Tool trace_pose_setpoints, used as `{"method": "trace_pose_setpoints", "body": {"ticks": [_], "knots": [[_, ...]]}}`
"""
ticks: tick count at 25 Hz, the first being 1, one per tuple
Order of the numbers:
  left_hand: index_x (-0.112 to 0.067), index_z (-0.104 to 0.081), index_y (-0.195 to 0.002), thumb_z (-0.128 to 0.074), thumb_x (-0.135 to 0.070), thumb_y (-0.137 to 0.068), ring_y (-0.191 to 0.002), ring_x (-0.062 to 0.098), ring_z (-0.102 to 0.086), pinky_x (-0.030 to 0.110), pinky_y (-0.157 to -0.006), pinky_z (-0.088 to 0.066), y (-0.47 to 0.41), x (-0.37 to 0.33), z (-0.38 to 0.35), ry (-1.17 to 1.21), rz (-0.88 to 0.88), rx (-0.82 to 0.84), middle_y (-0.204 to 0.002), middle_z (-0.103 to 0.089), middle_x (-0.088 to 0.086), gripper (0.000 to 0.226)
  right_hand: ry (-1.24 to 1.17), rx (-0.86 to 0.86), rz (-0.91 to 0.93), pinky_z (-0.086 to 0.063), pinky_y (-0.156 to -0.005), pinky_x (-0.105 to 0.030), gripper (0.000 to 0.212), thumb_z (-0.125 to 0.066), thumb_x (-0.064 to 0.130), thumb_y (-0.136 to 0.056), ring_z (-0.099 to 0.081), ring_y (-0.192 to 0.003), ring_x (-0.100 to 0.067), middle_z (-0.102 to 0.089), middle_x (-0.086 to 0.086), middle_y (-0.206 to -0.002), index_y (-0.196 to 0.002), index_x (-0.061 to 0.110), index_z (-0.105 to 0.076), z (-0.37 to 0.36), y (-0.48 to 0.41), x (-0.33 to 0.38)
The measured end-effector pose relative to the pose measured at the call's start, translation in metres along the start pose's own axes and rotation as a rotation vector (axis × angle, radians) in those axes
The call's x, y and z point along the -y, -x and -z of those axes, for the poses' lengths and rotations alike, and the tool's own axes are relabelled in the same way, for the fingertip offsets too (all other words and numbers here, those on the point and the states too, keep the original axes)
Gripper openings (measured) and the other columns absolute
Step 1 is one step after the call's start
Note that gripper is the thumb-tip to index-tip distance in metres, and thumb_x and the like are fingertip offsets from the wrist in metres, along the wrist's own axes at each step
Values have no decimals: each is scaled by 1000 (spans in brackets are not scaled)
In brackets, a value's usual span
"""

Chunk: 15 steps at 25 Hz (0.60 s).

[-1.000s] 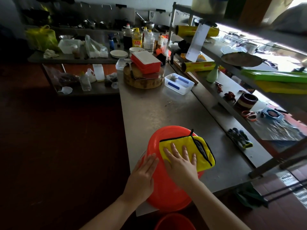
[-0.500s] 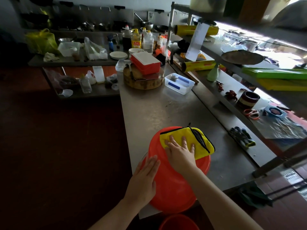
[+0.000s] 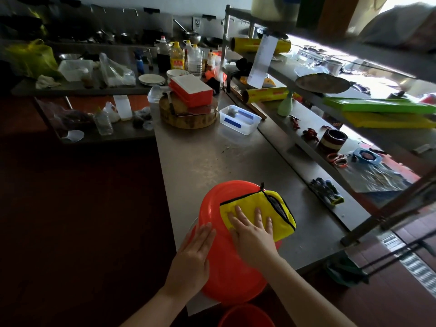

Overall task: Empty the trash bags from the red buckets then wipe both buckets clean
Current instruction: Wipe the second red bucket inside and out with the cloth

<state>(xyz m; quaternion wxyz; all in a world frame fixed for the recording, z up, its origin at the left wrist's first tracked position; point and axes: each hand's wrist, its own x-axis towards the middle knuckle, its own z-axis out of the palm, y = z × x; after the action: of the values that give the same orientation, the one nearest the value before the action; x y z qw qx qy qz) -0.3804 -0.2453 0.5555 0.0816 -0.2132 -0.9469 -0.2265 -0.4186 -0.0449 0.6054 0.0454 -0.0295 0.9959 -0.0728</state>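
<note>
A red bucket point(image 3: 226, 267) lies upside down at the near end of the steel counter point(image 3: 200, 161), its base facing up. My right hand point(image 3: 252, 228) presses a yellow cloth with black edging point(image 3: 271, 208) flat on the bucket's base, fingers spread and straight. My left hand point(image 3: 193, 256) rests flat against the bucket's left side, fingers straight. The rim of a second red bucket point(image 3: 245, 316) shows on the floor below, at the bottom edge of the view.
A white tub point(image 3: 239, 119), a round wooden block with a red box point(image 3: 188, 107) and bottles stand further along the counter. Gloves point(image 3: 328, 192), tape rolls and a tin lie on the raised ledge at right. A dark green bag point(image 3: 344, 271) sits under the counter.
My right hand slid the yellow cloth toward me and rightward over the bucket's base. The left hand stayed on the bucket's side.
</note>
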Motion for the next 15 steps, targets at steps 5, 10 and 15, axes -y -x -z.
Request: {"method": "trace_pose_setpoints", "body": {"ticks": [5, 10, 15], "knots": [[-23, -23, -158, -46, -17, -89, -152, 11, -16, 32, -123, -8, 0, 1, 1, 0, -3, -5, -165, -19, -6, 73, -18, 34, -70, 3, -118, -68, 58, -24, 58, -102, 9, -153, -42, 1, 15, -168, -157, 46, -9, 17, -65, 11], [-24, -24, -158, -57, -13, -87, -151, 9, -18, 36, -122, -11, 1, 0, 1, -1, 4, -6, -165, -20, -7, 79, -14, 80, -60, 0, -117, -71, 54, -25, 49, -106, 4, -154, -42, -5, 14, -168, -159, 42, -13, 28, -66, 10], [-21, -31, -156, -63, -7, -84, -150, 7, -21, 36, -123, -13, -1, -2, 3, 3, -3, -24, -163, -25, -7, 80, -38, 93, -2, -1, -118, -69, 49, -23, 46, -106, 3, -155, -34, -10, 21, -166, -156, 45, -23, 22, -9, -15]]}}
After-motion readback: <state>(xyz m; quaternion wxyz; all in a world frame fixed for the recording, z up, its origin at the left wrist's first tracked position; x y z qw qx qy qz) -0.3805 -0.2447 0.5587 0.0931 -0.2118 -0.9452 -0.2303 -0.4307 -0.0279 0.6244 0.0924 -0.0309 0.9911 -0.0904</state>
